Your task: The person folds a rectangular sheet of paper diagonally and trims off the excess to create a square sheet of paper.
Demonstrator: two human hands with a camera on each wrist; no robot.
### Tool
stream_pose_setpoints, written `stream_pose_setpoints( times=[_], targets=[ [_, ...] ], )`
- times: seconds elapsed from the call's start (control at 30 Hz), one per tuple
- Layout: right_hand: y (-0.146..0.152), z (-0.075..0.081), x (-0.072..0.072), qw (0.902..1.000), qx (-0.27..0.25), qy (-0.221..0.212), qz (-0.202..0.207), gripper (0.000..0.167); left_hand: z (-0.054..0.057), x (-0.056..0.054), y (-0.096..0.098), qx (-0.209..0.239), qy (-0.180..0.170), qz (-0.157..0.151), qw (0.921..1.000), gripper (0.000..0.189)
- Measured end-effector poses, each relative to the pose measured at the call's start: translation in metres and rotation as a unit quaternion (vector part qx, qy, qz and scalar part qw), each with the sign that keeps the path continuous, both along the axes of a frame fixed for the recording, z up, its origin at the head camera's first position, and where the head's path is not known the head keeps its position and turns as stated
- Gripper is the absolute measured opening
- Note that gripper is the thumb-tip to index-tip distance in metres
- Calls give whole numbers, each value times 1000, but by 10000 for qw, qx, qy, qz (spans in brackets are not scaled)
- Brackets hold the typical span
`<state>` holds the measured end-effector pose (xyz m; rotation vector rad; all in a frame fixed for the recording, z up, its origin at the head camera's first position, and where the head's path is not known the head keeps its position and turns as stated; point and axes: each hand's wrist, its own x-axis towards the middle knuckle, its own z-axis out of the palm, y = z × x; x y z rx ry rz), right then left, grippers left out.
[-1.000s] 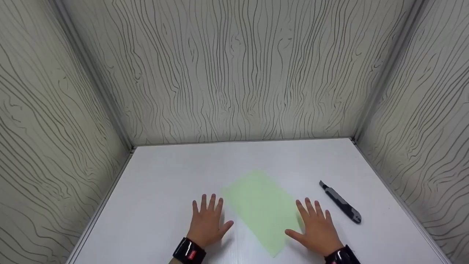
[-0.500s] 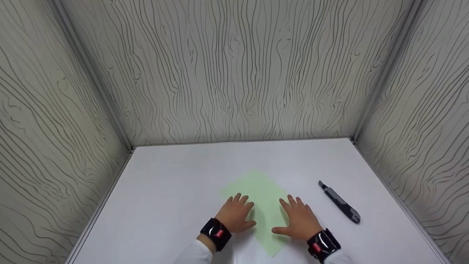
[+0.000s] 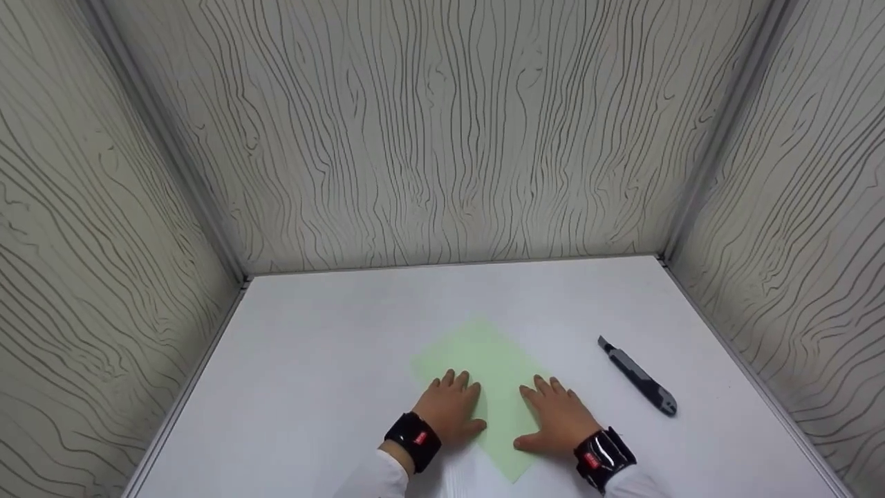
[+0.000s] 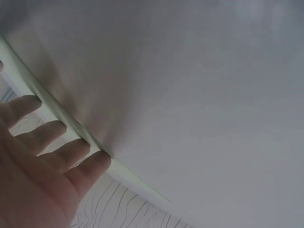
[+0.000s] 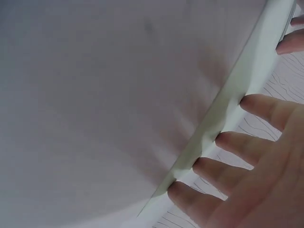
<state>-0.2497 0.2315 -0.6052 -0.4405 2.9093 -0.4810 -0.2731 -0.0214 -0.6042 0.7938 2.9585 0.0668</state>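
We see a smooth white counter (image 3: 311,360), on which we find a pale green sheet of paper (image 3: 499,391) lying at a slant, one corner toward us. To its right, apart from it, we see a grey-and-black utility knife (image 3: 637,375) lying diagonally, blade end away from us.

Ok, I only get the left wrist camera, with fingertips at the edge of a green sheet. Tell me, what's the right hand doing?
Observer: The right hand touches the green sheet too, along its right side.
Operator: And is anything else lying nearby?
Observer: Yes, a utility knife lies to the right of that hand, not touching it.
Operator: Which way does the blade point?
Observer: Away from the person, toward the back wall.
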Motion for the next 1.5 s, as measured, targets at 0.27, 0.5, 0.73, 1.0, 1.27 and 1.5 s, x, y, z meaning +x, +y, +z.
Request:
stream_pose_setpoints(
  times=[0.27, 0.5, 0.73, 1.0, 1.27, 1.5],
  targets=[
    [3, 2, 5, 9996, -49, -183, 233, 113, -3, 9, -2, -294, 300, -122, 9990, 73],
    [-1, 5, 13, 9975, -73, -118, 699, 123, 2, 15, -10, -388, 503, -188, 9978, 74],
    [-7, 4, 16, 9964, 77, -82, 846, 123, 3, 15, -16, -213, 408, -201, 9987, 75],
    [-4, 2, 14, 9962, 119, -70, 856, 122, 1, 14, -25, -140, 405, -421, 9982, 87],
    [-4, 1, 16, 9968, 102, -127, 778, 119, 3, 17, -32, -179, 449, -641, 9968, 99],
    [-6, -3, 20, 9966, 162, -153, 797, 120, -1, 21, -36, -92, 225, -601, 9979, 101]
  ],
)
